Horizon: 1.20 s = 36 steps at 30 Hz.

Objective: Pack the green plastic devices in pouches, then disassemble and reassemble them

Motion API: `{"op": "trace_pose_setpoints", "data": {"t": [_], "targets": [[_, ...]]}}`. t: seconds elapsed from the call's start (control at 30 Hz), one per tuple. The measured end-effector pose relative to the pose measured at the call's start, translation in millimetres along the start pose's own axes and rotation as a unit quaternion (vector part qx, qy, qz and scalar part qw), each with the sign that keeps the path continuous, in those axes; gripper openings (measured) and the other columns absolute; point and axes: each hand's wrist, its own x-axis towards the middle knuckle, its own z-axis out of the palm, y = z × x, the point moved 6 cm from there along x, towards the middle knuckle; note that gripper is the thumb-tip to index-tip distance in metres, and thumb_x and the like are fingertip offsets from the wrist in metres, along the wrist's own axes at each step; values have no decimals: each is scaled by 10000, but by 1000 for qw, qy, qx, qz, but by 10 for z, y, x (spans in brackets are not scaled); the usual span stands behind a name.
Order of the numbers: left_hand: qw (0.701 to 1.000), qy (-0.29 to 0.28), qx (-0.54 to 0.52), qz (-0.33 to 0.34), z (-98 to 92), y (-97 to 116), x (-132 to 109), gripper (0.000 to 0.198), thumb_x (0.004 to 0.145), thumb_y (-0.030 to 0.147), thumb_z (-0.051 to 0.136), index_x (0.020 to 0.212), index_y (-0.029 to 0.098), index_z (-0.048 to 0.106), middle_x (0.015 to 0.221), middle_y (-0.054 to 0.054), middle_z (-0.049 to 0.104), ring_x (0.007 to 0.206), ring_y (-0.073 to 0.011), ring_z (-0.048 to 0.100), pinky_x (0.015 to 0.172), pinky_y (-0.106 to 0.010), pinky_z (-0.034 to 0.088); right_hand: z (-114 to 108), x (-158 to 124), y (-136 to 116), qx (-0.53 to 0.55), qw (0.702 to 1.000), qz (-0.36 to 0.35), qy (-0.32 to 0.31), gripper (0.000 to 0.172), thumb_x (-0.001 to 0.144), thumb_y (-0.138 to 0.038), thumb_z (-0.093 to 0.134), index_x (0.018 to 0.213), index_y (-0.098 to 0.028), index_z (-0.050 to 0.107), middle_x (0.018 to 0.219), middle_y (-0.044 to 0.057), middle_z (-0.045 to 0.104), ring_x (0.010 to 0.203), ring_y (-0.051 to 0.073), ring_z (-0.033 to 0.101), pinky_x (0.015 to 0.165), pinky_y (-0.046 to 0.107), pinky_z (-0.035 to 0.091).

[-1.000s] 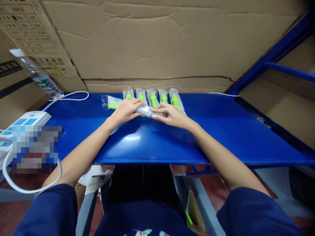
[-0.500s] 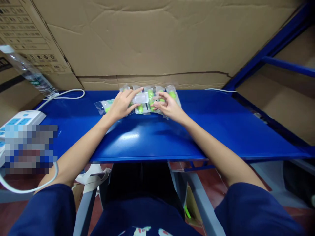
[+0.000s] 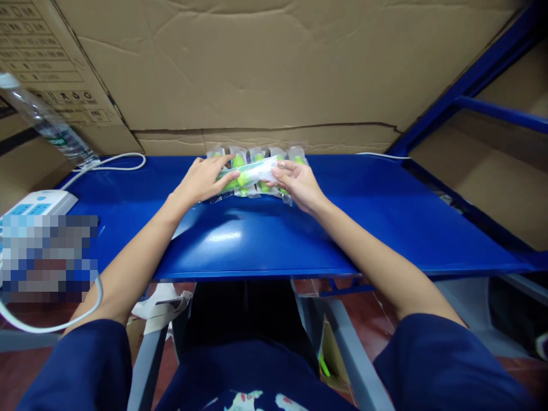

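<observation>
Clear packet (image 3: 250, 173) with green piece, slanted, between left hand (image 3: 201, 181), right hand (image 3: 299, 182)

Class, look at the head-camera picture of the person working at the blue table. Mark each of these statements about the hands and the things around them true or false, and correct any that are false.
1. Both hands hold one clear packet with a green item inside. True: the left hand and right hand hold the packet at its ends.
2. The table is red. False: the table is blue.
3. A row of similar packets lies behind the hands. True.
4. The water bottle stands at the right. False: the water bottle leans at the left.
5. Cardboard backs the table. True.
</observation>
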Motion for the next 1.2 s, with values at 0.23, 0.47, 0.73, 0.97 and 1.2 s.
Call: {"op": "trace_pose_setpoints", "data": {"t": [0.23,0.47,0.73,0.97,1.2], "targets": [[976,-68,-200,-55,-16,-84,-3,460,844,588,640,702,152,671,544,19,464,524,-93,377,551,-254,266,-259,99,-78,28,996,10,81,352,763,-477,846,874,-200,660,900,52,714,862,151,723,766,240,618],[908,-129,-387,-98,278,361,-41,491,849,563,715,627,170,524,524,46,366,439,-35,250,466,-241,167,-282,153,59,49,991,58,112,342,774,-441,842,919,-213,632,841,15,715,782,144,704,720,264,604],[886,-74,-445,-108,428,371,39,495,933,599,603,768,133,629,612,-64,653,437,-95,561,403,-204,377,-27,167,202,-16,996,82,37,281,792,-401,804,818,-156,669,687,14,672,606,117,582,551,225,478],[828,53,-523,-195,508,147,164,431,835,536,760,911,115,706,775,-98,732,695,-161,712,552,-220,540,194,105,33,-129,991,-8,-37,148,874,-273,641,934,-150,697,557,-52,508,481,85,410,473,224,355],[788,72,-571,-218,546,14,130,317,769,350,821,943,99,734,897,-115,764,811,-158,720,651,-211,549,227,54,23,-146,988,0,-49,286,844,-189,610,1126,-202,648,484,-103,395,412,86,316,415,220,268]]}}
